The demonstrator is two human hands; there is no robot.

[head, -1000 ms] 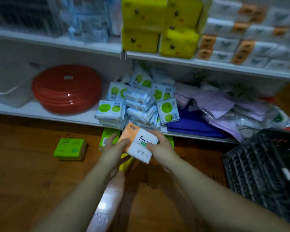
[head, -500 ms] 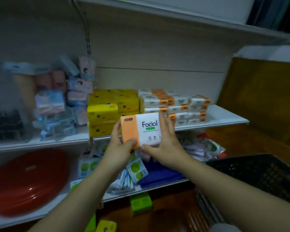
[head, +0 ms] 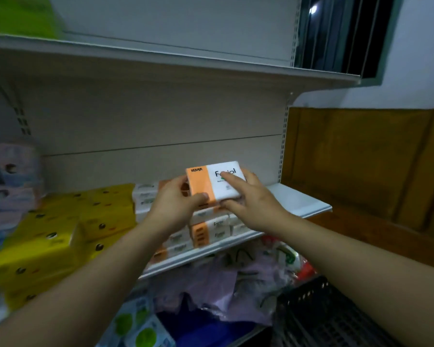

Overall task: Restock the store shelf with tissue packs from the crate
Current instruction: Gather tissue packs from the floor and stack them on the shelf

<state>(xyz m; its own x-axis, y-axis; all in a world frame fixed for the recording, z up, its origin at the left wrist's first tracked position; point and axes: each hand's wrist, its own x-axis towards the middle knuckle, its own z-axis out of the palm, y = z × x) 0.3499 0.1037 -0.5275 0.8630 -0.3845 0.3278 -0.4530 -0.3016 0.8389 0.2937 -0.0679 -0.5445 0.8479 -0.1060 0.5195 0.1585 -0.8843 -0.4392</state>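
Note:
Both hands hold an orange-and-white tissue pack marked "Facial" just above a stack of matching packs on the white middle shelf. My left hand grips the pack's orange left end, thumb along its front edge. My right hand grips the white right end, with the index finger laid across the top and the thumb under the front edge. The black crate shows at the bottom right, below my right forearm.
Yellow tissue packs fill the shelf left of the stack, with pastel packs further left. The lower shelf holds purple bags and green-dotted packets. A wooden panel borders the shelf on the right. Another shelf runs overhead.
Both hands have lifted the pack from low near the floor up to the middle shelf and over the stack of matching packs. The view has tilted upward with it.

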